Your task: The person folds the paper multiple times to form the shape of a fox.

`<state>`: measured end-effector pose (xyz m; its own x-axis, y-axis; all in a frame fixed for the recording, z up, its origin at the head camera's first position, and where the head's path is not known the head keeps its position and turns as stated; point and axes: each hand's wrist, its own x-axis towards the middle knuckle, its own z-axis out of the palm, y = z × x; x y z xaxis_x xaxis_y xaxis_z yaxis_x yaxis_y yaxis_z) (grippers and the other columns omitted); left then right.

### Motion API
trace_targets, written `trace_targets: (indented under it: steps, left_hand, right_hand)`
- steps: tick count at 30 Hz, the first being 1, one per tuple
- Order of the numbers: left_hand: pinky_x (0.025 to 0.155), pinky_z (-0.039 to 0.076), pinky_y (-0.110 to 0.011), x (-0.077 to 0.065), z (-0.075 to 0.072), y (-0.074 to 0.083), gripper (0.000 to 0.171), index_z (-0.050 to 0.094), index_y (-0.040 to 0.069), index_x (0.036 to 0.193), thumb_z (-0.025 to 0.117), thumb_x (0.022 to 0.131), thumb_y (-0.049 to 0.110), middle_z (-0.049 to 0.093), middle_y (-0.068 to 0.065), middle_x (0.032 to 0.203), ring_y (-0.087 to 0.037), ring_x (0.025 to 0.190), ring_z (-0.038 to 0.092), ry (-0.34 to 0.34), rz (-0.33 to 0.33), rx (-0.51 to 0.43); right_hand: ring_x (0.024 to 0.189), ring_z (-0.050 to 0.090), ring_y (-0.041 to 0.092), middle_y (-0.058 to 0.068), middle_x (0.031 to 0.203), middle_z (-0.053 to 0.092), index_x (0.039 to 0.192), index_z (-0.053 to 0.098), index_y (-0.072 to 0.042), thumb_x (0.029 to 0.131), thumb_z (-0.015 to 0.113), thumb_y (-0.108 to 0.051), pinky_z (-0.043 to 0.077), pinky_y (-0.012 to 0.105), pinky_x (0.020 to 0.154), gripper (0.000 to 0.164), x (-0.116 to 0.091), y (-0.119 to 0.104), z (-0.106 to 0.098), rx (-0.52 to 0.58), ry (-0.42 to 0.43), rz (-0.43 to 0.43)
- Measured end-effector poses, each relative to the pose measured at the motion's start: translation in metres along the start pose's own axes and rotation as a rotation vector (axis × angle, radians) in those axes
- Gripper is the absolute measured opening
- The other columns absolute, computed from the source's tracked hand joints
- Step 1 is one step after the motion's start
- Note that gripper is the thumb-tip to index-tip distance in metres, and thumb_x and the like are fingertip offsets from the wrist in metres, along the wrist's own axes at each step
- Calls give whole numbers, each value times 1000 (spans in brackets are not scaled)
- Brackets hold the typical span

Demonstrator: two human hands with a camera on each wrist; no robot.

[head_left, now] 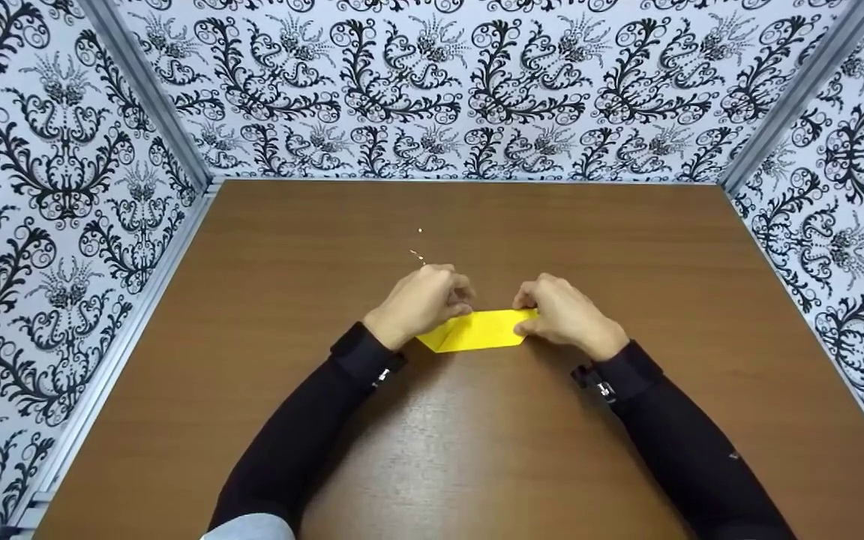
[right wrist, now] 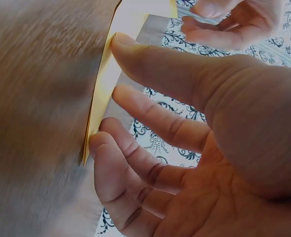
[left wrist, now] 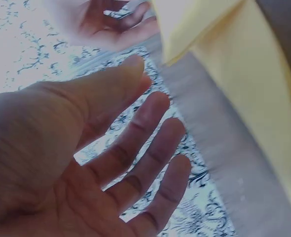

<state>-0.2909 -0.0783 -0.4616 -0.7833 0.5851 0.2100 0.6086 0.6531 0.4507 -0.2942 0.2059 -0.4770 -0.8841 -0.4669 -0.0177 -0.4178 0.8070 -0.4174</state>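
Observation:
A folded sheet of yellow paper (head_left: 481, 331) lies on the wooden table, with a slanted fold at its left end. My right hand (head_left: 568, 315) is at the paper's right end. In the right wrist view its thumb presses the paper (right wrist: 107, 74) from above, and the other fingertips touch it farther along the edge. Over the left part of the sheet is my left hand (head_left: 424, 300), hiding some of it. Seen from the left wrist, its fingers are loosely bent with nothing between them, and a raised paper flap (left wrist: 185, 24) shows beyond the thumb.
Small white specks (head_left: 418, 256) lie on the brown table (head_left: 432, 450) just beyond the left hand. Patterned walls (head_left: 432, 90) with metal corner posts (head_left: 151, 97) enclose the table at the back and both sides.

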Motion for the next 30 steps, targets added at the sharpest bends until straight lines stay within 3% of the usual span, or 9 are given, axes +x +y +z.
trace_targets:
  steps: [8,14,22,30]
  left_hand:
    - [91,71,-48,-21,-2,4,24,89,9,125,92,103,18,82,-14,116,-33,103,78,-80,48,37]
    - [100,71,-44,-29,3,7,33,88,10,131,96,100,19,80,-14,127,-31,111,78,-140,89,101]
    - [108,70,-43,-28,9,12,37,88,6,128,100,94,16,70,-16,148,-35,134,69,-109,123,210]
    - [99,70,-41,-28,20,12,22,92,11,116,99,97,20,71,-12,139,-30,129,68,-107,163,353]
  right_hand:
    - [104,65,30,16,113,77,120,83,-2,97,98,-20,62,50,93,33,0,1,0,-14,-13,35]
    - [104,65,31,18,114,77,120,83,-1,98,97,-21,62,49,93,32,2,4,-1,-7,-6,34]
    - [102,63,30,16,110,78,117,84,-1,99,96,-20,58,47,91,29,2,7,-3,-5,23,47]
    - [100,62,29,16,110,76,115,83,-3,100,95,-24,54,43,86,28,1,9,-3,3,18,98]
